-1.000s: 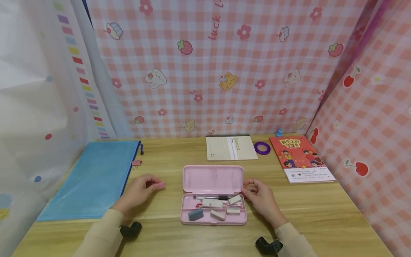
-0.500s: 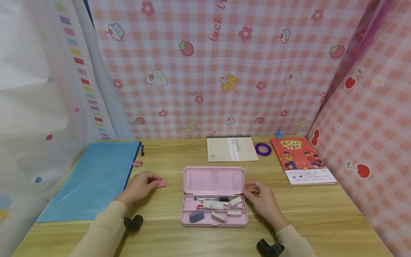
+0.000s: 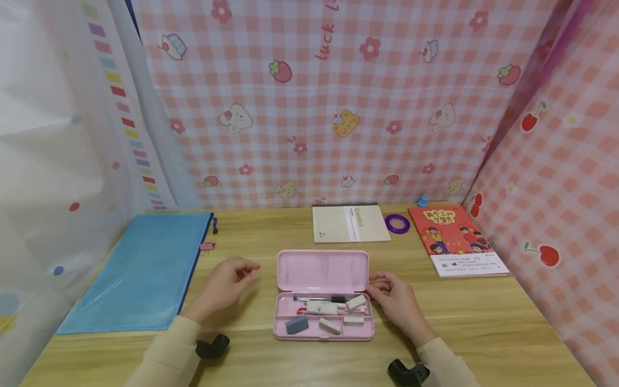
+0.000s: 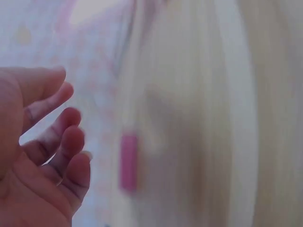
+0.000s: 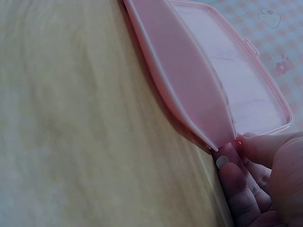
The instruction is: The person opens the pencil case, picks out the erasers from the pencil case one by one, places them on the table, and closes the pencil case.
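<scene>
My left hand [image 3: 229,282] hovers left of the pencil case with its fingers loosely curved and nothing between them. In the left wrist view a small pink block [image 4: 128,163] lies on the table, apart from the fingertips; the hand hides it in the head view. The pink pencil case [image 3: 323,271] stands with its lid raised. Inside are a black pen [image 3: 314,299], a blue-grey eraser [image 3: 297,324] and several white erasers, one of them a larger white block [image 3: 321,307]. At the hinge-side right corner of the case, my right hand [image 3: 394,301] pinches its edge between thumb and fingers.
A blue zip folder [image 3: 140,269] covers the table's left side, with a pink clip [image 3: 207,246] beside it. Behind the case lie a notebook [image 3: 333,226] and a purple tape roll [image 3: 389,224]. To the right are a red book [image 3: 452,231] and a small blue object [image 3: 423,201].
My left hand has let go of the pink block and moved a little to the right, its fingers now free. The right hand stays at the pencil case's corner.
</scene>
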`<state>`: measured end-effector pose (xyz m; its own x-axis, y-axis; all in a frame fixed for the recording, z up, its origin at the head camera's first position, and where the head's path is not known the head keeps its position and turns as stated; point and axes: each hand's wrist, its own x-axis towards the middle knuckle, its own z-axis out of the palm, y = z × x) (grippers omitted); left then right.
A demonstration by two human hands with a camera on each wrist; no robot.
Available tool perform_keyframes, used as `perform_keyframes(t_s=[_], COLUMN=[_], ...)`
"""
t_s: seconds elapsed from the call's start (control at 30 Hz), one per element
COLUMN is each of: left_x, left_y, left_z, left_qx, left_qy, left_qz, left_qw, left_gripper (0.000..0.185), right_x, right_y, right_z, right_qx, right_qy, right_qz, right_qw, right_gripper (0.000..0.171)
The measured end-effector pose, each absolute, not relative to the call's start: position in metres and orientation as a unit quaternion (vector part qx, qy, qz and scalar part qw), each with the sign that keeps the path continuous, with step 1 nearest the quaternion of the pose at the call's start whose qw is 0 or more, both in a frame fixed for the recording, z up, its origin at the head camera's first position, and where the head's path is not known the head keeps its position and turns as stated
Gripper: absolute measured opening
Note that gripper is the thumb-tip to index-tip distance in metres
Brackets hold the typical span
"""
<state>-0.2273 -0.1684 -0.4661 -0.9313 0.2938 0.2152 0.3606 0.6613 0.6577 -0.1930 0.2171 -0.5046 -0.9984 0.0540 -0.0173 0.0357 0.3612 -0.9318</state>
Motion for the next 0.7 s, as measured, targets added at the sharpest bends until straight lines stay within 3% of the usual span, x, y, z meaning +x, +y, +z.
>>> perform_keyframes(t_s=[0.33,0.7], left_x=[-0.202,-0.199], left_y=[-0.096,-0.079], left_z=[-0.458,-0.471], left_qx=[-0.292,-0.339], left_qy=[-0.877,-0.888], left_qz=[-0.379,-0.312], left_qw=[-0.039,-0.006], left_gripper=[0.023,0.023], right_x=[-0.193,-0.194], right_y=[0.219,0.217], right_z=[-0.506,-0.506], right_qx=[-0.017,-0.011], right_qy=[-0.814,-0.814], right_qz=[0.58,0.581], right_qw=[0.013,0.02], right_gripper=[0.018,0.018])
